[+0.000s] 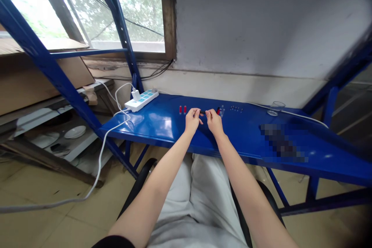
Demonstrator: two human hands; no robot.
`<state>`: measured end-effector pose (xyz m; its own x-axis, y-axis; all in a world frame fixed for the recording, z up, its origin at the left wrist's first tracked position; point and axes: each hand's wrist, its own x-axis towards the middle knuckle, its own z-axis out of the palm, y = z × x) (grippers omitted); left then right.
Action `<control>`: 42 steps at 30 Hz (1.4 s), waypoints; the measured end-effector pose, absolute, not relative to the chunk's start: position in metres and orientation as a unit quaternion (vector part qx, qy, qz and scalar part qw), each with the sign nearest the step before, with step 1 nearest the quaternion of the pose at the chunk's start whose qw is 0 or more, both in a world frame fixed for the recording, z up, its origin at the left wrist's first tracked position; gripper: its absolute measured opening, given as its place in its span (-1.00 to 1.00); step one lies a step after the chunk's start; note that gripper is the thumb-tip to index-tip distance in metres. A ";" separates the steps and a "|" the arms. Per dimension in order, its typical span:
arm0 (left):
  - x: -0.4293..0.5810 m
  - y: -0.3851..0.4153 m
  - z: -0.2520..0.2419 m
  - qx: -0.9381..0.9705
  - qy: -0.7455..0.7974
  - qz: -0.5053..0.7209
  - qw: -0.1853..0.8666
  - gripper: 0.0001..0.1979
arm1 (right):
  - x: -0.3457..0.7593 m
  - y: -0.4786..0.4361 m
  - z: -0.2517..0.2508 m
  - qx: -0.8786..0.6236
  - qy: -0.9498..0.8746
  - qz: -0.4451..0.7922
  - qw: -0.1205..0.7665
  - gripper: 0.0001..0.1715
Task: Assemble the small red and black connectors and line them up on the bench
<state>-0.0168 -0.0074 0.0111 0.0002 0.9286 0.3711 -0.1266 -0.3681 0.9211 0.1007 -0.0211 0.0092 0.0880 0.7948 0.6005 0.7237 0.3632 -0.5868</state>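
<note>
My left hand (192, 120) and my right hand (215, 121) meet over the blue table, fingertips pinched on the two ends of a small black rod-shaped piece (203, 112). Its exact kind is too small to make out. To the left of my left hand, two short red cylinders (183, 110) stand side by side. Just beyond my right hand are a red and dark piece (218, 111), partly hidden by my fingers, and small clear pieces (222, 111). Further right lie several tiny pieces (236, 109) in a row.
The blue table (162, 135) carries a white power strip (142, 100) with a plugged-in charger at its left end. A white cable (102, 151) hangs off that side. At right are a clear glass (276, 108) and a pixelated dark object (281, 143). Blue posts frame both sides.
</note>
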 end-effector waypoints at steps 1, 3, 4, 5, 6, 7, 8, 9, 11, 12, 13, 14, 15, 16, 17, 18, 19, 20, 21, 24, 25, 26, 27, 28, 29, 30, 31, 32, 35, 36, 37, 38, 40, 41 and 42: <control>-0.017 -0.007 0.011 0.556 0.359 0.611 0.434 -0.78 | 0.100 -0.022 0.010 -0.558 -0.675 0.039 0.482 -0.59; -0.017 -0.006 0.010 0.551 0.361 0.614 0.435 -0.77 | 0.100 -0.022 0.010 -0.546 -0.676 0.042 0.493 -0.59; -0.017 -0.006 0.010 0.548 0.362 0.615 0.436 -0.77 | 0.101 -0.023 0.010 -0.539 -0.677 0.044 0.499 -0.60; -0.017 -0.006 0.009 0.545 0.363 0.617 0.438 -0.76 | 0.101 -0.023 0.010 -0.531 -0.679 0.046 0.505 -0.60; -0.017 -0.005 0.008 0.540 0.363 0.619 0.439 -0.76 | 0.101 -0.022 0.010 -0.524 -0.681 0.050 0.510 -0.61; -0.017 -0.005 0.008 0.537 0.362 0.622 0.441 -0.75 | 0.101 -0.022 0.010 -0.516 -0.683 0.057 0.514 -0.62; -0.018 -0.005 0.008 0.535 0.361 0.624 0.441 -0.75 | 0.101 -0.022 0.009 -0.510 -0.684 0.064 0.517 -0.64; -0.018 -0.004 0.007 0.532 0.361 0.627 0.440 -0.75 | 0.101 -0.021 0.008 -0.506 -0.684 0.071 0.520 -0.65; -0.019 -0.004 0.007 0.530 0.363 0.631 0.434 -0.75 | 0.102 -0.019 0.006 -0.501 -0.682 0.085 0.526 -0.67; -0.019 -0.004 0.007 0.529 0.367 0.632 0.431 -0.74 | 0.102 -0.018 0.004 -0.499 -0.681 0.091 0.529 -0.68; -0.019 -0.004 0.007 0.527 0.371 0.634 0.428 -0.74 | 0.102 -0.016 0.003 -0.496 -0.680 0.097 0.531 -0.69; -0.020 -0.004 0.007 0.524 0.374 0.636 0.426 -0.73 | 0.102 -0.015 0.001 -0.493 -0.679 0.103 0.534 -0.70; -0.020 -0.004 0.007 0.521 0.376 0.638 0.425 -0.73 | 0.102 -0.014 0.000 -0.490 -0.679 0.109 0.535 -0.71; -0.020 -0.004 0.007 0.517 0.377 0.640 0.425 -0.72 | 0.102 -0.013 0.000 -0.487 -0.681 0.113 0.535 -0.71; -0.020 -0.004 0.007 0.512 0.376 0.643 0.427 -0.71 | 0.102 -0.013 -0.001 -0.485 -0.683 0.114 0.534 -0.71; -0.020 -0.003 0.007 0.507 0.374 0.646 0.431 -0.70 | 0.101 -0.013 -0.001 -0.485 -0.685 0.113 0.532 -0.71; -0.020 -0.003 0.007 0.500 0.372 0.649 0.436 -0.69 | 0.101 -0.013 -0.001 -0.485 -0.687 0.111 0.529 -0.70; -0.020 -0.003 0.007 0.493 0.370 0.652 0.442 -0.68 | 0.101 -0.014 0.000 -0.485 -0.689 0.107 0.528 -0.70; -0.020 -0.004 0.008 0.486 0.367 0.654 0.449 -0.67 | 0.101 -0.014 0.000 -0.485 -0.690 0.102 0.527 -0.69; -0.020 -0.006 0.011 0.470 0.360 0.652 0.473 -0.64 | 0.101 -0.015 0.001 -0.481 -0.699 0.084 0.522 -0.69; -0.020 -0.007 0.012 0.469 0.357 0.647 0.483 -0.63 | 0.101 -0.016 0.001 -0.480 -0.704 0.077 0.517 -0.68; -0.019 -0.007 0.013 0.473 0.351 0.639 0.495 -0.62 | 0.102 -0.016 0.001 -0.481 -0.709 0.070 0.511 -0.68; -0.019 -0.008 0.014 0.479 0.343 0.628 0.508 -0.61 | 0.102 -0.016 0.002 -0.483 -0.713 0.065 0.503 -0.68; -0.019 -0.009 0.015 0.488 0.336 0.617 0.518 -0.60 | 0.102 -0.016 0.002 -0.489 -0.715 0.061 0.496 -0.67; -0.019 -0.010 0.016 0.497 0.331 0.607 0.525 -0.60 | 0.102 -0.017 0.002 -0.496 -0.715 0.059 0.489 -0.67; -0.019 -0.010 0.016 0.503 0.330 0.600 0.528 -0.60 | 0.102 -0.017 0.002 -0.505 -0.713 0.058 0.483 -0.67; -0.019 -0.010 0.016 0.507 0.333 0.596 0.526 -0.61 | 0.101 -0.017 0.003 -0.512 -0.711 0.058 0.478 -0.67; -0.019 -0.010 0.016 0.507 0.339 0.596 0.522 -0.62 | 0.101 -0.017 0.003 -0.516 -0.710 0.057 0.475 -0.67; -0.020 -0.008 0.014 0.507 0.354 0.602 0.505 -0.64 | 0.101 -0.017 0.002 -0.512 -0.717 0.048 0.471 -0.67; -0.020 -0.007 0.013 0.509 0.356 0.604 0.500 -0.65 | 0.101 -0.017 0.002 -0.508 -0.719 0.045 0.472 -0.67; -0.020 -0.006 0.012 0.511 0.356 0.606 0.496 -0.65 | 0.102 -0.016 0.002 -0.505 -0.721 0.042 0.473 -0.68; -0.020 -0.005 0.011 0.512 0.356 0.607 0.492 -0.65 | 0.102 -0.016 0.001 -0.502 -0.722 0.039 0.474 -0.68; -0.019 -0.004 0.009 0.511 0.357 0.611 0.488 -0.65 | 0.102 -0.016 0.001 -0.501 -0.722 0.030 0.476 -0.69; -0.019 -0.004 0.009 0.510 0.358 0.612 0.487 -0.64 | 0.103 -0.016 0.001 -0.502 -0.722 0.024 0.475 -0.69; -0.019 -0.003 0.008 0.509 0.358 0.614 0.485 -0.64 | 0.103 -0.016 0.001 -0.504 -0.722 0.016 0.474 -0.69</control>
